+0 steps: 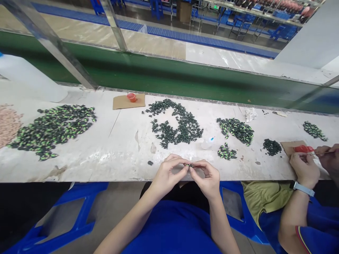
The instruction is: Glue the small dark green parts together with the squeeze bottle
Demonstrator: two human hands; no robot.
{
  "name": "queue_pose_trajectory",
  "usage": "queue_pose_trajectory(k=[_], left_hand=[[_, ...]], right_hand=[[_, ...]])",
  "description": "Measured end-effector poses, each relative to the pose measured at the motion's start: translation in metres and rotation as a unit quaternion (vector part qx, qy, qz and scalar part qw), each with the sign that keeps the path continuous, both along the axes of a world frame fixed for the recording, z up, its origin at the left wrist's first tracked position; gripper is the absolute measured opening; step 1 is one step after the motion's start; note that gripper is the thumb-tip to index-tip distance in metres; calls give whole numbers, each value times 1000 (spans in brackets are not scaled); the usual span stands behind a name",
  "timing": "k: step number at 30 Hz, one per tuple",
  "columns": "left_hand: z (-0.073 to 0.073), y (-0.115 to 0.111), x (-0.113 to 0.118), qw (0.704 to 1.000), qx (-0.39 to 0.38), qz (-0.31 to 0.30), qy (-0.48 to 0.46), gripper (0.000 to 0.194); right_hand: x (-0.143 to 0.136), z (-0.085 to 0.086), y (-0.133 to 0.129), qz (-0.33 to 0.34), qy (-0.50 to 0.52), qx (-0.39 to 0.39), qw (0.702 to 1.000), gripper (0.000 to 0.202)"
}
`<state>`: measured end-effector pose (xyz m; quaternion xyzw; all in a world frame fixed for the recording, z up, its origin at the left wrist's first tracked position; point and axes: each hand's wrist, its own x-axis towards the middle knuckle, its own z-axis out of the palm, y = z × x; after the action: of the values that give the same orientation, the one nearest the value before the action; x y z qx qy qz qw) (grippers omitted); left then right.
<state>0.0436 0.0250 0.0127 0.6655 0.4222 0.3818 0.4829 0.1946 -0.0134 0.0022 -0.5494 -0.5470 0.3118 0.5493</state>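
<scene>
Between my fingertips, above the table's near edge, is a small dark piece (189, 165) with a bit of green on it; its exact kind is too small to tell. My left hand (172, 171) pinches it from the left. From the other side my right hand (206, 175) pinches it too, thumb and forefinger closed. Straight ahead lies a loose pile of small dark green pieces (185, 127). To its right are a larger heap of black-and-green pieces (237, 130) and a smaller one (226, 152). A small clear bottle with a blue needle tip (208, 142) lies close by.
A red cup (131, 97) sits on cardboard (120, 103) at the back. Leftward are a big black-and-green heap (57, 128), pinkish pieces (9, 125) and a white jug (29, 77). At right, a co-worker's hands (305, 169) work beside a red container (303, 149). A green barrier (169, 76) runs behind.
</scene>
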Motion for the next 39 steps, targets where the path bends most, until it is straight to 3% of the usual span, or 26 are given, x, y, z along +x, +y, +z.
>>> queue_pose_trajectory(k=[10,15,20,24,29,39], left_hand=[[17,-9,-8,978,147,-48,141,17],[13,-11,-4,963,208,-17,168,21],[15,-12,1,946,278,17,167,25],[18,-13,1,932,328,21,153,23],[15,-13,0,924,357,28,134,21],[14,-16,-2,934,333,22,126,22]], right_hand=[[5,6,-5,41,28,-6,999,26],[2,5,-6,27,49,-23,998,23],[-3,1,-5,5,133,-41,990,23],[-3,-3,-3,25,184,-35,982,24],[-4,-5,-3,37,203,-26,978,25],[-5,-11,-2,60,232,-35,970,29]])
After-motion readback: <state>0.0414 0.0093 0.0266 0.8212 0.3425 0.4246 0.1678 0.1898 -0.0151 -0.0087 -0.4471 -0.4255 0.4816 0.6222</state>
